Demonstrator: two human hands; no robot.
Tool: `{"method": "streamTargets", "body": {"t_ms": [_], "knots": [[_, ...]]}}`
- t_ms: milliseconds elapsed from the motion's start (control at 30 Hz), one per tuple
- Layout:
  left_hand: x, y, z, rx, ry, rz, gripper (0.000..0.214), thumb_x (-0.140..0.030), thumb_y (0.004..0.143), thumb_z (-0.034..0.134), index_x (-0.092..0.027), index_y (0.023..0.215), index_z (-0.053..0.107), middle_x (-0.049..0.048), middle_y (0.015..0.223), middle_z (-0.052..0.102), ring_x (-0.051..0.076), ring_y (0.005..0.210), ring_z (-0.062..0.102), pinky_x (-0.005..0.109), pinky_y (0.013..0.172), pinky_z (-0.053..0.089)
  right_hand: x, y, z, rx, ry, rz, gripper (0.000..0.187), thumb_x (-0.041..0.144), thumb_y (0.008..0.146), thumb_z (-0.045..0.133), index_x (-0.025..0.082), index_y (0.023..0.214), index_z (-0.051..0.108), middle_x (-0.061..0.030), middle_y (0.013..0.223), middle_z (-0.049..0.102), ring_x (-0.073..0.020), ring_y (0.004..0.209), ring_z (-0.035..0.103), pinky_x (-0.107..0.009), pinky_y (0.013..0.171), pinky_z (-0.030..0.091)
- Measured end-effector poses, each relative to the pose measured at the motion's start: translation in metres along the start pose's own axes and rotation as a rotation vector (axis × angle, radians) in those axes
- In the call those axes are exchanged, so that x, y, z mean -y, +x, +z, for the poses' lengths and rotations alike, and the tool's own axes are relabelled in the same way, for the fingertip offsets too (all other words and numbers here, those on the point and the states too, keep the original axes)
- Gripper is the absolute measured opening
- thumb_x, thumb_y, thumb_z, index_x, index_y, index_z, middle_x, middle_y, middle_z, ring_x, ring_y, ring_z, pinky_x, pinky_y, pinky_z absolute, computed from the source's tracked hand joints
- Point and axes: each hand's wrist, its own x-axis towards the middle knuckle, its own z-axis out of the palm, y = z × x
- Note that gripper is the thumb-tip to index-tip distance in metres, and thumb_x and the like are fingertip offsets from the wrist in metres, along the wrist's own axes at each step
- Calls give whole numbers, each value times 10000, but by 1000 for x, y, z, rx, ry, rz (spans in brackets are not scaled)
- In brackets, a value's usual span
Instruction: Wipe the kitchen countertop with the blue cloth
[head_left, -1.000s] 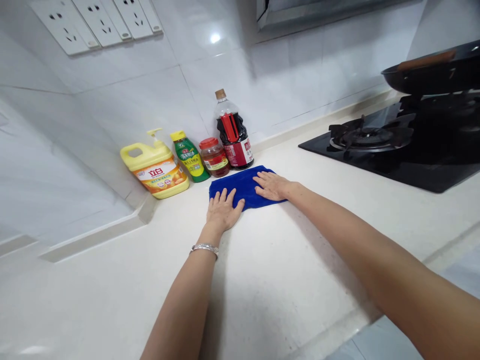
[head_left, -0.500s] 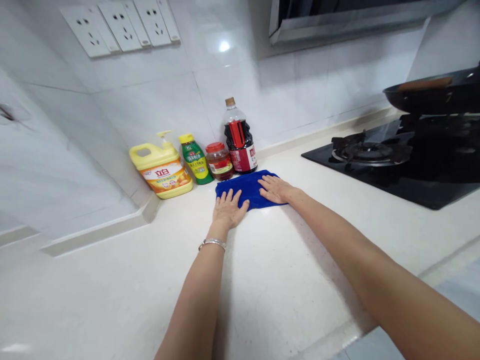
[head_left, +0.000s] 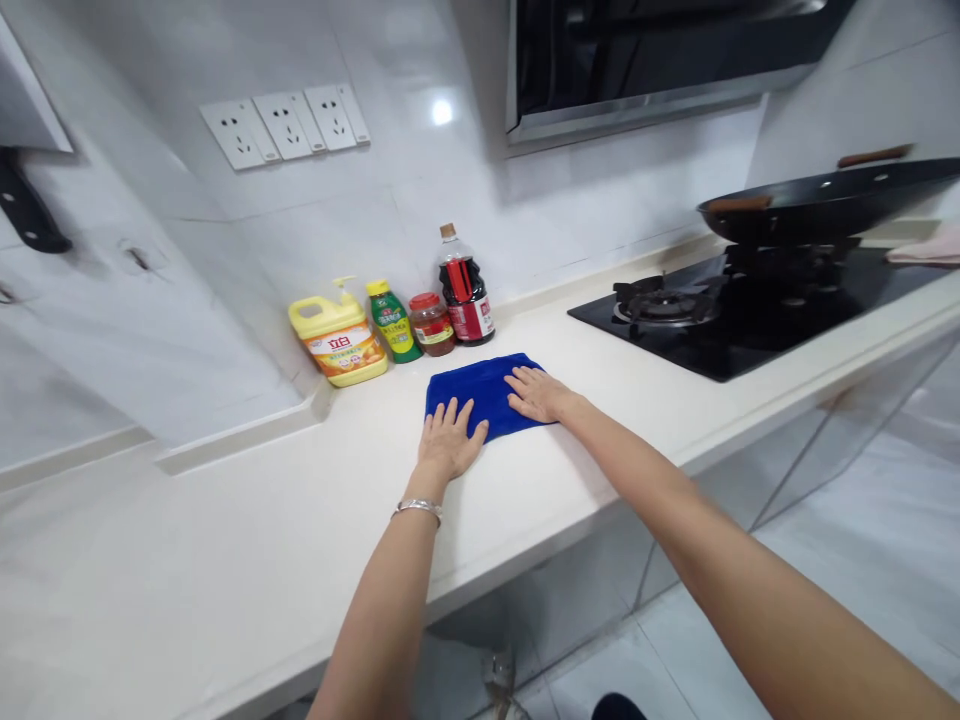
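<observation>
A folded blue cloth [head_left: 480, 385] lies flat on the pale countertop [head_left: 300, 520]. My left hand [head_left: 448, 442] rests palm down on the cloth's near left corner, fingers stretched out. On the cloth's right edge lies my right hand [head_left: 536, 392], also flat with its fingers spread. A silver bracelet [head_left: 417, 508] circles my left wrist. Neither hand grips anything.
Behind the cloth stand a yellow detergent jug [head_left: 339, 340], a green bottle [head_left: 391, 322], a red-lidded jar [head_left: 433, 324] and a dark sauce bottle [head_left: 463, 290]. To the right are a black gas hob [head_left: 720, 310] and a wok [head_left: 817, 205]. Wall sockets [head_left: 285, 122] sit above.
Both hands stay flat on the blue cloth. The view has pulled back and tilted, so the counter's front edge and the floor below now show.
</observation>
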Motion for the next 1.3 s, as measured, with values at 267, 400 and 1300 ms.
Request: {"method": "streamTargets", "body": {"t_ms": [267,400,1300], "knots": [[-17,-66,6,4,27,39,791,-675,957,154,-231,1608,215,79,1678,126,318,1542,82,503,1247,124,11,-66,-4,-43,22,-57,693,486,997,305,83,1560,342,-155,1635,271,-280,1521,209,-415,1248,150],[-27,-95,6,-9,36,17,794,-672,955,138,-227,1607,221,78,1676,136,330,1540,92,510,1244,136,14,-89,-4,-49,13,-78,683,490,998,328,95,1554,358,-149,1632,275,-281,1516,226,-427,1246,166],[-9,-130,1,56,-73,143,796,-718,942,181,-279,1605,214,40,1681,98,324,1545,43,481,1253,86,35,-133,-10,35,-111,-39,708,498,1019,255,69,1582,268,-164,1655,197,-294,1531,163,-424,1248,144]]}}
